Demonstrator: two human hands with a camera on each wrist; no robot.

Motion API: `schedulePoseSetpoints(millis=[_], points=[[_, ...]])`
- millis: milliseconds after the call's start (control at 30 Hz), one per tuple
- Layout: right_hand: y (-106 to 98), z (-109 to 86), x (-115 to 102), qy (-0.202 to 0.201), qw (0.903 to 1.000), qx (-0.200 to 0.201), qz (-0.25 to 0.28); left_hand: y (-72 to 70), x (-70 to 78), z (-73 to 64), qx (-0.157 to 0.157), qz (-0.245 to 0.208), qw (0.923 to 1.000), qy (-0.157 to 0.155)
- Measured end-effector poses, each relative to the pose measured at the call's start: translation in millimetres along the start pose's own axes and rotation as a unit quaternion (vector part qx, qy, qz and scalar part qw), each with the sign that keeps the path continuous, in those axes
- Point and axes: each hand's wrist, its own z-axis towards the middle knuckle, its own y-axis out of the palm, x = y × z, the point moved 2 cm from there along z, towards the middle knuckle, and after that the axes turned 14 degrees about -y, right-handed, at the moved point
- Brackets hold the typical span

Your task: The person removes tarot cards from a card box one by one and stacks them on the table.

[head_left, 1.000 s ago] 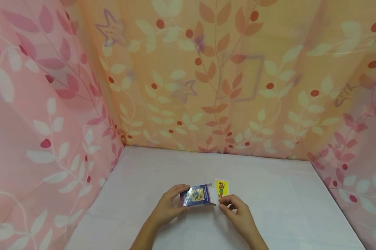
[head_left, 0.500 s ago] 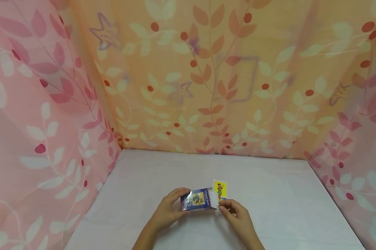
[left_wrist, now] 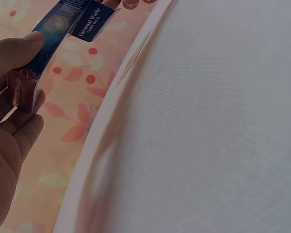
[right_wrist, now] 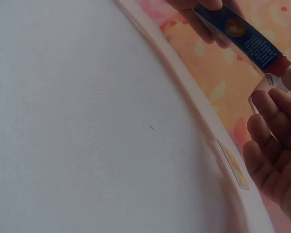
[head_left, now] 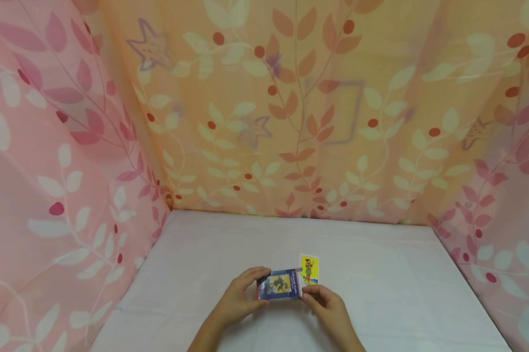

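Observation:
A blue tarot deck box [head_left: 276, 285] is held above the table by my left hand [head_left: 240, 297], thumb along the near edge and fingers on the far edge. Its lid flap [left_wrist: 93, 22], printed "Universal Waite Tarot Deck", stands out from the box in the left wrist view. My right hand [head_left: 329, 307] pinches at the box's right end with thumb and forefinger. A pale end flap [right_wrist: 264, 87] shows by those fingers in the right wrist view. Just beyond the right fingertips lies a yellow card [head_left: 309, 268] with a standing figure, face up, its lower part hidden.
A white cloth covers the table [head_left: 379, 274]. Floral curtains enclose it at the back [head_left: 264, 146], left [head_left: 71, 195] and right [head_left: 506, 234].
My right fingers have moved left, up against the box's end, where a pale flap stuck out before. The box has shifted slightly right and nearer. The card stays on the table.

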Motion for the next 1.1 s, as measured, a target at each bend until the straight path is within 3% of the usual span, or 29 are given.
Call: schedulePoseSetpoints(millis=[367, 1100], points=[[3.1, -1.1, 4.1, 0.034, 0.9989, -0.033, 0.006, 3.8, -0.2, -1.1, 0.000, 0.000, 1.0000, 0.004], [0.9, 3.0, 6.0, 0.035, 0.9981, -0.051, -0.004, 2.4, 4.6, -1.1, -0.013, -0.001, 0.9998, 0.015]])
